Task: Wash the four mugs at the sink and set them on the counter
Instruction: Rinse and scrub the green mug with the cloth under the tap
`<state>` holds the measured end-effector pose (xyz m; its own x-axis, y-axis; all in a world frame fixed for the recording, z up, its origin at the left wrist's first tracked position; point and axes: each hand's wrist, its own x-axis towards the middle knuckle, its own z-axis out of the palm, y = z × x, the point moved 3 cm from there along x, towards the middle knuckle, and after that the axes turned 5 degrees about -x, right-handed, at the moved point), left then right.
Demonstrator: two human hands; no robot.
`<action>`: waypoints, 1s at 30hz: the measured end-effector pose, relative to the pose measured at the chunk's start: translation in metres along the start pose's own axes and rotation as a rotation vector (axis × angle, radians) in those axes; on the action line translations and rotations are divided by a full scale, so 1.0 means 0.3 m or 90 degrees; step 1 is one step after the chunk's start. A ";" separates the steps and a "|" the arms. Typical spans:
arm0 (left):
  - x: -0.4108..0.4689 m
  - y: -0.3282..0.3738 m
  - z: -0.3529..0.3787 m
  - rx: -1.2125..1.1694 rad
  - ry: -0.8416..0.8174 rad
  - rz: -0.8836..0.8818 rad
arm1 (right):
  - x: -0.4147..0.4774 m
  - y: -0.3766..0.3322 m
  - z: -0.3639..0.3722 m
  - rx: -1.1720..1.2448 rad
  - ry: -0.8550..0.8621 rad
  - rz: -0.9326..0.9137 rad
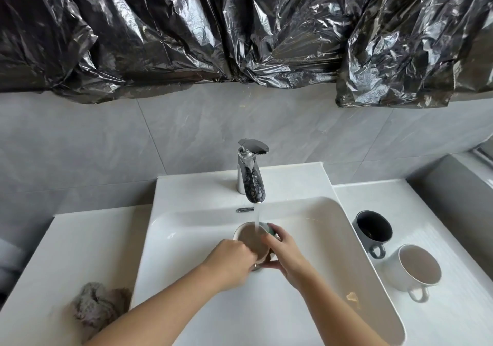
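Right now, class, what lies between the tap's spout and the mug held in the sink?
A stream of water, running from the tap's spout into the mug; nothing else, as the head view shows.

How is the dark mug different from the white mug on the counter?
The dark mug is grey outside and black inside; the white mug is white with a tan-looking inside. The dark mug stands farther back, the white mug nearer. Both stand upright on the counter right of the sink, handles toward the camera.
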<state>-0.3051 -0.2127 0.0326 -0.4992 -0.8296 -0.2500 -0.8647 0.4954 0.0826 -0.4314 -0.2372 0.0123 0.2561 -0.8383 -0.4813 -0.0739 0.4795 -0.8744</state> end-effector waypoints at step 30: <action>0.010 0.004 -0.067 -0.374 0.058 -0.191 | -0.083 -0.017 -0.077 -0.313 -0.022 -0.169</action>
<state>-0.3089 -0.2197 0.0512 -0.2121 -0.9410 -0.2635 -0.8402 0.0379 0.5410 -0.4596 -0.2248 0.0272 0.3576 -0.9010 -0.2458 -0.4417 0.0687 -0.8945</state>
